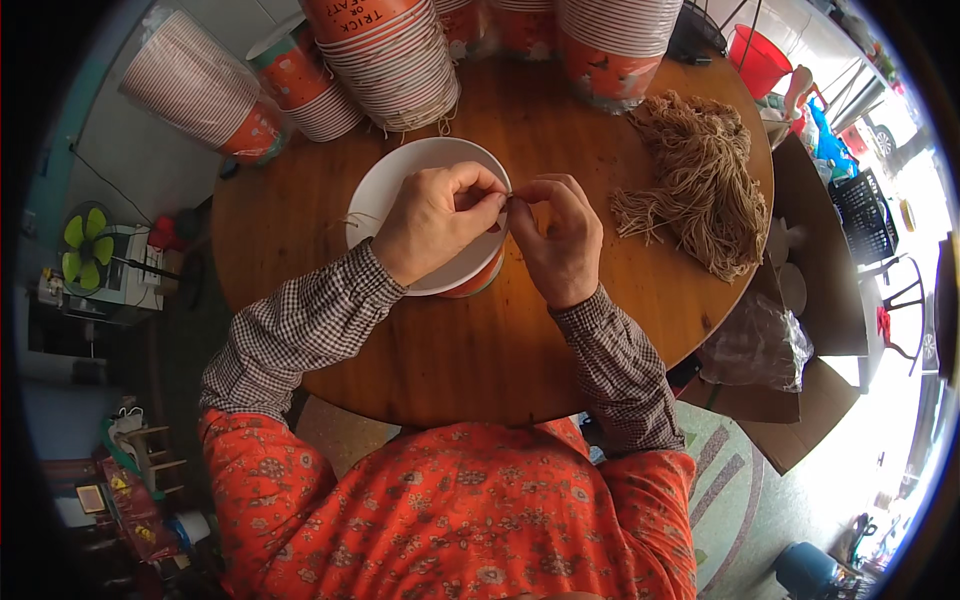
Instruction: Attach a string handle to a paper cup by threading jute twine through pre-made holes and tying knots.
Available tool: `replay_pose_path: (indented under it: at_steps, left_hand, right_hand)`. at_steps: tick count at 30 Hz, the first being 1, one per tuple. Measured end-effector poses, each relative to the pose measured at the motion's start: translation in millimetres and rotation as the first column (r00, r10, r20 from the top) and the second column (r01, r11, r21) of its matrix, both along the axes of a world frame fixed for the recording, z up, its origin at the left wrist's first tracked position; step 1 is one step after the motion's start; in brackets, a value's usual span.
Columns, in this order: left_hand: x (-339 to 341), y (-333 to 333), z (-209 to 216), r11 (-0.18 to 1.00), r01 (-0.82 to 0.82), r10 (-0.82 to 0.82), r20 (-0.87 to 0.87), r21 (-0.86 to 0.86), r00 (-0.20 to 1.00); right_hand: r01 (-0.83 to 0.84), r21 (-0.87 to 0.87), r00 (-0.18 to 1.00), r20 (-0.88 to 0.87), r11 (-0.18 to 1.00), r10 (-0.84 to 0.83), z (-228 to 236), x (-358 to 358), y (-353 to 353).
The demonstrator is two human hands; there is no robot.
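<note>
In front of me is a paper bucket (430,152), white inside and orange outside. A short piece of tan cord (362,218) pokes out at its left rim. Over the right rim, my left hand (440,215) and my right hand (560,235) meet fingertip to fingertip. Both are closed in a pinch on a thin brownish bit of cord (509,195), mostly hidden by the fingers. A thick bundle of loose tan cords (700,180) lies to the right on the round wooden table (400,370).
Behind the bucket stand stacked orange buckets (385,70), with cord ends hanging from one stack. Plastic-wrapped stacks (195,85) (615,50) flank it. Right of the table is an opened cardboard box (825,270) with clear plastic wrap (755,345). A small green-bladed fan (88,247) is at left.
</note>
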State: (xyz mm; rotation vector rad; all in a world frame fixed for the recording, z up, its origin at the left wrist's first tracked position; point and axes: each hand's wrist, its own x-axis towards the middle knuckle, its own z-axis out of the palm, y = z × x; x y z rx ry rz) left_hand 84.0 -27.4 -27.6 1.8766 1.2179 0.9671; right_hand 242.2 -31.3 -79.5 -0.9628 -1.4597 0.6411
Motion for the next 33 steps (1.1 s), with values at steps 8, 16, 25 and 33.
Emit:
replay_pose_path:
  at_steps: [8,16,25,33]
  left_hand:
    - [5,0,2,0.979,0.015,0.018,-0.159,0.202,0.987]
    - [4,2,0,0.991,0.002,0.008,-0.075,0.133,0.997]
    - [7,-2,4,0.947,0.027,0.034,-0.182,0.321,0.983]
    - [8,-2,3,0.89,0.069,0.053,-0.252,0.451,0.966]
  right_hand:
    - [-0.248,-0.052,0.94,-0.253,0.967,0.228,-19,5,14]
    - [-0.573,-0.184,0.665,-0.675,0.799,0.322,-23,6,12]
    - [-0.529,-0.135,0.632,-0.721,0.838,0.283,-21,-1,5]
    - [-0.426,-0.119,0.728,-0.634,0.897,0.261,-20,-7,2]
